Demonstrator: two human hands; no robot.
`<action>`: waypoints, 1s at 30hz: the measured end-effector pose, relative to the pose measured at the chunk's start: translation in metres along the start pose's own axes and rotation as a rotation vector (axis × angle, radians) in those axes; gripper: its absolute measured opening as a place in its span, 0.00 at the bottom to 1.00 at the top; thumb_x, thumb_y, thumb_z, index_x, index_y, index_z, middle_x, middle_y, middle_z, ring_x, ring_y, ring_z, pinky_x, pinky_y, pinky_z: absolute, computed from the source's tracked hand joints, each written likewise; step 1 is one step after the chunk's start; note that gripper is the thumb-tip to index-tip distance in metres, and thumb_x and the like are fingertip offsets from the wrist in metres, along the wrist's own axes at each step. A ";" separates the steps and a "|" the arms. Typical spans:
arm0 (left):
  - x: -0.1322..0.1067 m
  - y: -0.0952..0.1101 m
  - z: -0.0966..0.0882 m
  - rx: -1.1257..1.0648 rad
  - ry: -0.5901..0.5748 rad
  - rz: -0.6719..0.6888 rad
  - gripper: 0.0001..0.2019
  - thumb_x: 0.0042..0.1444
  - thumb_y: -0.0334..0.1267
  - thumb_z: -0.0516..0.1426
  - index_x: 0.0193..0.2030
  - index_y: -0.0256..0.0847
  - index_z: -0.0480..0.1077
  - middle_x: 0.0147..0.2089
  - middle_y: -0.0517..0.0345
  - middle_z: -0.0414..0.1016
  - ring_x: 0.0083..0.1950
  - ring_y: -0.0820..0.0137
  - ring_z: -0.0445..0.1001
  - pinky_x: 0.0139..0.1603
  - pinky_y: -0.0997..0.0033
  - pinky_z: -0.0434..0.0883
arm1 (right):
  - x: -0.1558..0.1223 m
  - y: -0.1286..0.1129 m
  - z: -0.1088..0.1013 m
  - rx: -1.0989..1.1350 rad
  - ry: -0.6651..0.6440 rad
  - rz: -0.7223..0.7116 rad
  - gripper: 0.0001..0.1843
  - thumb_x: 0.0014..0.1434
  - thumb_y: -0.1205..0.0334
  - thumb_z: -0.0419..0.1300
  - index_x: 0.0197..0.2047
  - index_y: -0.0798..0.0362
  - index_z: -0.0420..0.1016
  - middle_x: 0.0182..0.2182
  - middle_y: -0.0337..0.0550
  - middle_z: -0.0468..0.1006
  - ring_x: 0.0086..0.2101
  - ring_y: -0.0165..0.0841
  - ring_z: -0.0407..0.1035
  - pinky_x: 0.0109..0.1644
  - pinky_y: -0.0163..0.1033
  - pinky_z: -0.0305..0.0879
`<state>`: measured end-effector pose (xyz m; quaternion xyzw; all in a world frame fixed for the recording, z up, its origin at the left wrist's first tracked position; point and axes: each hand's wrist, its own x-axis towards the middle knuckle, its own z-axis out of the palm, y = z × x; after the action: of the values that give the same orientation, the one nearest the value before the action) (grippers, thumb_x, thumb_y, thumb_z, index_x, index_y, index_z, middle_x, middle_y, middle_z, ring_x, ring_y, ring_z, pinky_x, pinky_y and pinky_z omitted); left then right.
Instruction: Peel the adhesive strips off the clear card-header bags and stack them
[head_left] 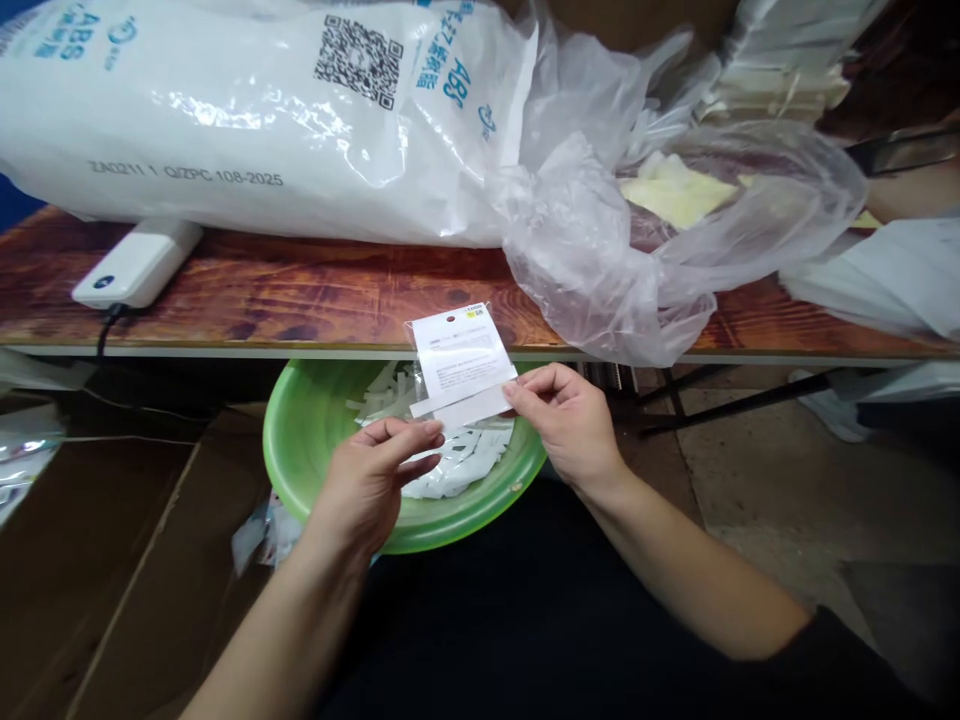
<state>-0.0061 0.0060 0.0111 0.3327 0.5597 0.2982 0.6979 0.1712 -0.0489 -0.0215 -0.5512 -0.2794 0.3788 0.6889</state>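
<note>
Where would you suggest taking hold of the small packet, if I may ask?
Probably pinch the packet by its top end, beside the hole, coming from the table side: it is thin and flat, that end is free, and the left hand and right hand are at the opposite end.

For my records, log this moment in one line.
printed-card packet: over green basin; left hand: at lower edge; right hand: pinching corner
</note>
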 end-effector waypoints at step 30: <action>-0.004 0.004 -0.010 -0.012 -0.318 -0.063 0.16 0.44 0.40 0.68 0.41 0.37 0.78 0.50 0.45 0.77 0.48 0.58 0.77 0.29 0.77 0.77 | -0.001 -0.023 0.010 -0.157 -0.038 -0.404 0.12 0.50 0.65 0.67 0.23 0.51 0.67 0.28 0.38 0.74 0.31 0.30 0.70 0.37 0.38 0.69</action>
<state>-0.0167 0.0066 0.0144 0.3538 0.4507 0.2228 0.7887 0.1679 -0.0464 0.0034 -0.5288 -0.4256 0.2206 0.7004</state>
